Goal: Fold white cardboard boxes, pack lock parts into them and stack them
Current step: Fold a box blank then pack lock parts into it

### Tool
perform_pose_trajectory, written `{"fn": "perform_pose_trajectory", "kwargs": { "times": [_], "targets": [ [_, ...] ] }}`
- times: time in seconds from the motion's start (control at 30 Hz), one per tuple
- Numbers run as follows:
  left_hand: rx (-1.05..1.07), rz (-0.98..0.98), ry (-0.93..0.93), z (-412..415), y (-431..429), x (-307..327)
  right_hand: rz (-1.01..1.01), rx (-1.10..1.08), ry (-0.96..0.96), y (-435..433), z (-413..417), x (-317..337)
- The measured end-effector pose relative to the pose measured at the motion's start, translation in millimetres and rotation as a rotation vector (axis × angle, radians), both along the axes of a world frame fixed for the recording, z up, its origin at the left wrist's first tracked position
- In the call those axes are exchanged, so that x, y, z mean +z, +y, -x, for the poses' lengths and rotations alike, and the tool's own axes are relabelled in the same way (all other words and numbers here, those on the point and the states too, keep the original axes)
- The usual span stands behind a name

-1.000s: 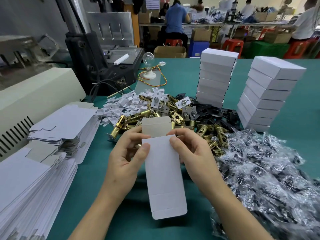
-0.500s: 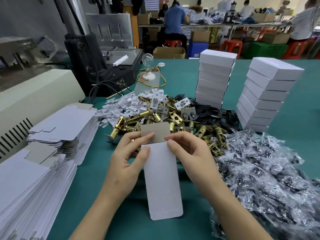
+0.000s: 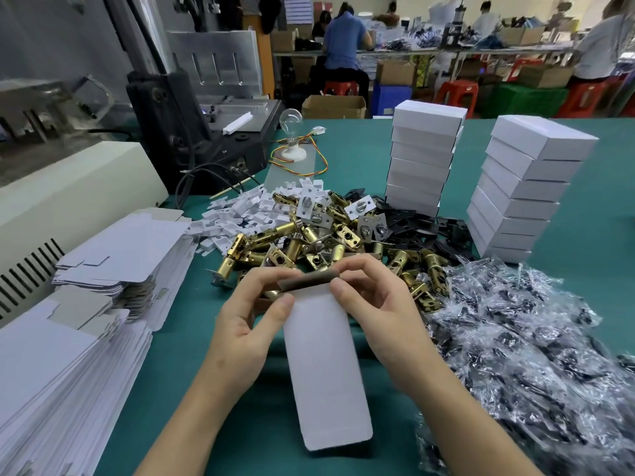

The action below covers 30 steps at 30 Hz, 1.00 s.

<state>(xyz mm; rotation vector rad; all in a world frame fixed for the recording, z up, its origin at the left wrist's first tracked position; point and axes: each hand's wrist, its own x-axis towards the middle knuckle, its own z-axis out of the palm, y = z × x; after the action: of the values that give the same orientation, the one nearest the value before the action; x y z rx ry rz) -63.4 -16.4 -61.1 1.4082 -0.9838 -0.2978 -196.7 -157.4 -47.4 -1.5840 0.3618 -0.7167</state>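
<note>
Pinching the far end of a long, flattened white cardboard box [image 3: 326,372] over the teal table top [image 3: 601,235], near end hanging toward the body. Clamping the left edge with the left hand [image 3: 247,321], thumb on top and fingers curled underneath; gripping the right corner with the right hand [image 3: 374,304] in the same way, index finger hooked over the grey-brown end flap [image 3: 305,281]. Flap tipped over at its crease, seemingly mid-fold, probably to close one end before filling. Holding at the two corners nearest the fold, most likely to brace the sleeve while bending the flap along its score.

Just beyond the fingers, within easy reach for packing: heaped brass-coloured metal latch bolts [image 3: 309,242], small white cardboard inserts [image 3: 240,214] and black metal plates [image 3: 412,221]. Crinkled clear plastic bags [image 3: 515,338] of dark parts at right, flat white box blanks [image 3: 68,355] piled at left. Two tall stacks of finished white cardboard boxes [image 3: 424,159] parked at the far right, well apart from the hands, presumably out of the folding space.
</note>
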Motion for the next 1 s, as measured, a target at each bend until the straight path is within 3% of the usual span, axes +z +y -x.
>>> {"fn": "perform_pose_trajectory", "kwargs": {
  "times": [0.17,0.37,0.87,1.0],
  "targets": [
    [-0.051,-0.033,0.150,2.2,-0.8,0.7,0.006,0.041,0.014,0.3,0.7,1.2],
    [-0.012,-0.115,0.231,-0.1,-3.4,1.4,0.194,-0.010,0.101,3.4,1.0,-0.2],
    [-0.091,-0.167,0.504,-0.7,-0.3,3.5,0.095,0.056,0.105,4.8,1.8,0.6],
    [-0.081,-0.165,0.439,-1.2,-0.8,2.7,0.084,0.058,0.096,4.8,1.4,0.7]
  ]
}}
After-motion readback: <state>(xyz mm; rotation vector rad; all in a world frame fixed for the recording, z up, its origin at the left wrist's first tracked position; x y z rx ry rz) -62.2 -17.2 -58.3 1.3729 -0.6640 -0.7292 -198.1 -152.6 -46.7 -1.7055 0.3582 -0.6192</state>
